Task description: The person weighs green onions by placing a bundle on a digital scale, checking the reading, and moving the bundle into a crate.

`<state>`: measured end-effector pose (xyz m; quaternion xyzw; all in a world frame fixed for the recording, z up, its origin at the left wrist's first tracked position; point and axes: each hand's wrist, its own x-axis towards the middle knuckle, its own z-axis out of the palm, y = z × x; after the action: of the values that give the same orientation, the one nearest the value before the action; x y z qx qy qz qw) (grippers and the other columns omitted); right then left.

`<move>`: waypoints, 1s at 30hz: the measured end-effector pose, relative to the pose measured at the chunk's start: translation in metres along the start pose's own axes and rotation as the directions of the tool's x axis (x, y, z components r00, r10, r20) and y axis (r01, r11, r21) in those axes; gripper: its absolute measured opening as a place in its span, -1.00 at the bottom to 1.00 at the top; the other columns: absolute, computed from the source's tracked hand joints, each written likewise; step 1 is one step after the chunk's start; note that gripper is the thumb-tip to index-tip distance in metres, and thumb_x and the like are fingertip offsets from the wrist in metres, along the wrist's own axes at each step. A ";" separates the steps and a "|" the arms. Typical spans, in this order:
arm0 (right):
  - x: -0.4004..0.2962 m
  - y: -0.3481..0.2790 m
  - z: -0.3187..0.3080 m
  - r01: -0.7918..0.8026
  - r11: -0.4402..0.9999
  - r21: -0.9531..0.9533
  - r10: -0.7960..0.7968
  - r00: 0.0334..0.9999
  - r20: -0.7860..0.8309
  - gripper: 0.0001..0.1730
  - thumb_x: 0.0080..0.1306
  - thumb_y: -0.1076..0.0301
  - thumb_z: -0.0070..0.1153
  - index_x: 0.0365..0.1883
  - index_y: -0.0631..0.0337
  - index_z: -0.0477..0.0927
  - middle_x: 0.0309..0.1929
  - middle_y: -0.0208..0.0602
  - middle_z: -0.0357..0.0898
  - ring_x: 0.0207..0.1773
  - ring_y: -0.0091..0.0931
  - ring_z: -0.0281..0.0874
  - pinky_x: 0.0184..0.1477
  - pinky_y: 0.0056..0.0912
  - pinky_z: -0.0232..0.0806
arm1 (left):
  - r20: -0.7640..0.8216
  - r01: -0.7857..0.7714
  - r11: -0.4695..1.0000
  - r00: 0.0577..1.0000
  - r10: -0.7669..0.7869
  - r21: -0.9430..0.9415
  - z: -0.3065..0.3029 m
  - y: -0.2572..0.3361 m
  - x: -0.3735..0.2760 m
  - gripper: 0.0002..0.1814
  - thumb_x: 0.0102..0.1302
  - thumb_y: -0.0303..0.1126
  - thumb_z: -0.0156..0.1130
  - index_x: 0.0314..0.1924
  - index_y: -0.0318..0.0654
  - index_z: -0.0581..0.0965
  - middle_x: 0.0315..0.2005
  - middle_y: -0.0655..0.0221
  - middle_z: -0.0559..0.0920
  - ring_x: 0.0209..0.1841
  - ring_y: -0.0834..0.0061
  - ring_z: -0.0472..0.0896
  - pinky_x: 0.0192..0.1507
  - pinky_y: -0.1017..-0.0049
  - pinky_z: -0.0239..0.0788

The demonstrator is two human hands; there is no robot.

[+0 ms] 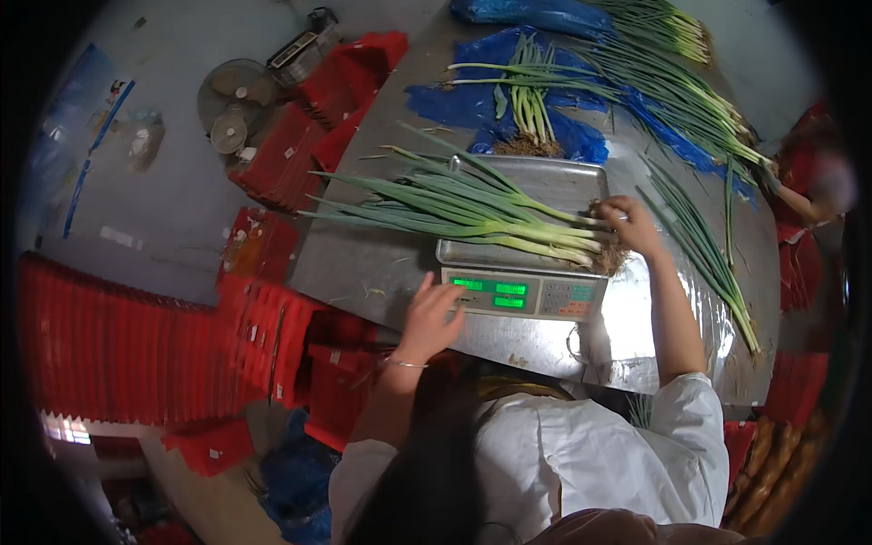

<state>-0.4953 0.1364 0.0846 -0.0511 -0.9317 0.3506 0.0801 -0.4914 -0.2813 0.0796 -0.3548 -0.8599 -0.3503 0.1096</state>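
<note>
A bundle of green onions [470, 218] lies across the metal pan [565, 174] of a digital scale, its leaves reaching past the pan's left side and its roots at the right. At that root end, my right hand [630, 221] has its fingers closed around the root of one green onion. My left hand [432, 317] is empty, fingers apart, by the left corner of the scale's lit green display panel [490, 291]. Whether it touches the scale's housing is hard to tell.
Behind the scale, more green onions [531, 112] rest on blue plastic sheeting [449, 105]. Loose stalks [708, 259] lie right on the metal table [402, 272]. Red crates [136, 347] and a fan [235, 92] stand left. Another person's arm [797, 203] reaches in from the right.
</note>
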 end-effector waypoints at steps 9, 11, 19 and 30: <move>-0.101 0.050 -0.031 -0.167 0.750 0.640 0.417 0.870 -0.262 -0.20 0.45 -0.26 -0.40 0.40 0.20 0.18 0.42 -0.06 0.14 0.46 -0.25 0.06 0.42 -0.14 -0.08 | 0.003 -0.092 0.989 0.996 0.092 0.115 -0.093 -0.017 0.092 -0.31 -0.09 -0.48 0.30 0.17 -0.24 0.41 0.17 0.18 0.41 0.31 0.10 0.26 0.32 0.21 0.10; -0.114 0.057 -0.015 -0.116 0.667 0.736 0.490 0.813 -0.315 -0.15 0.42 -0.32 -0.41 0.43 0.16 0.11 0.46 -0.08 0.04 0.50 -0.24 -0.03 0.45 -0.12 -0.16 | 0.163 -0.247 0.966 0.959 0.232 0.074 -0.077 -0.005 0.125 -0.17 -0.13 -0.36 0.36 0.24 -0.25 0.33 0.25 0.16 0.33 0.36 0.10 0.18 0.37 0.18 0.01; -0.081 0.020 0.066 -0.126 0.560 0.819 0.327 0.942 -0.079 -0.11 0.45 -0.28 -0.47 0.40 0.37 0.09 0.49 -0.13 -0.03 0.54 -0.35 -0.19 0.50 -0.25 -0.41 | 0.674 -0.484 0.864 0.686 0.275 0.140 0.102 0.008 0.173 0.10 -0.20 -0.22 0.45 0.38 -0.26 0.12 0.35 0.14 0.19 0.42 0.13 0.08 0.41 -0.04 -0.15; -0.113 -0.003 0.020 -0.143 0.791 0.595 0.399 0.858 -0.324 -0.54 0.47 0.15 -0.12 0.16 0.32 0.43 0.08 -0.16 0.51 0.10 -0.42 0.48 0.13 -0.36 0.29 | 0.683 -0.434 0.874 0.708 0.181 0.217 0.118 0.028 0.182 -0.33 -0.16 -0.30 0.40 0.05 -0.26 0.48 0.02 0.22 0.43 0.15 0.21 0.36 0.23 0.17 0.13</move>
<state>-0.3880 0.1040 0.0589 -0.2393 -0.7306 0.5912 0.2438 -0.5965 -0.0899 0.0874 -0.5671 -0.8204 -0.0186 -0.0704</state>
